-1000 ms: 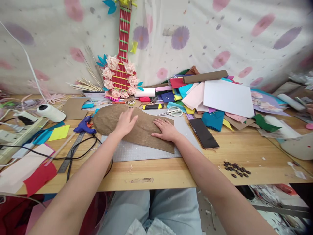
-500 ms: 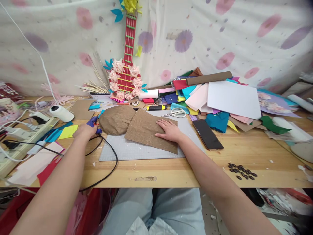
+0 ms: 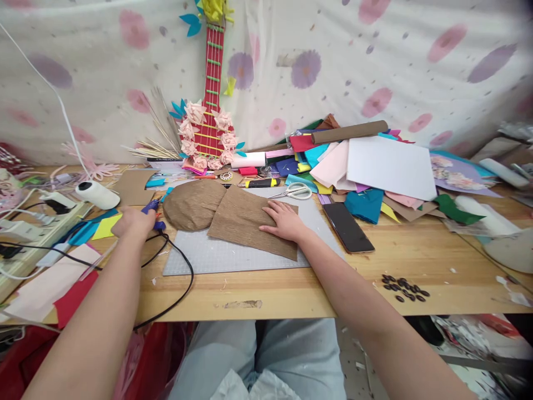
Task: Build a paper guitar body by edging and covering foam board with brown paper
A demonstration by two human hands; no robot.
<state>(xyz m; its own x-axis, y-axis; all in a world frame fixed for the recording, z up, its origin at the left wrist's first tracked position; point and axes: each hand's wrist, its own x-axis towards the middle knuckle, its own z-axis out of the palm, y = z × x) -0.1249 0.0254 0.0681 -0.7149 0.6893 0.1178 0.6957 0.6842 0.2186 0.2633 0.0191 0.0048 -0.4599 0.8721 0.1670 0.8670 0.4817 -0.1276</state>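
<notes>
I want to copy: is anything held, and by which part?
The left hand covers part of the blue glue gun; where it grips, if at all, is hidden. The right hand lies flat on brown paper, gripping nothing.

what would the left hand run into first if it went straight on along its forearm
Beyond the blue glue gun right at it, the left hand would probably meet the flat brown card first, though it might pass above, since height is hard to judge.

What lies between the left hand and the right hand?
In the head view, going rightward: the blue glue gun at the left hand, the rounded brown piece, then the brown sheet under the right hand.
</notes>
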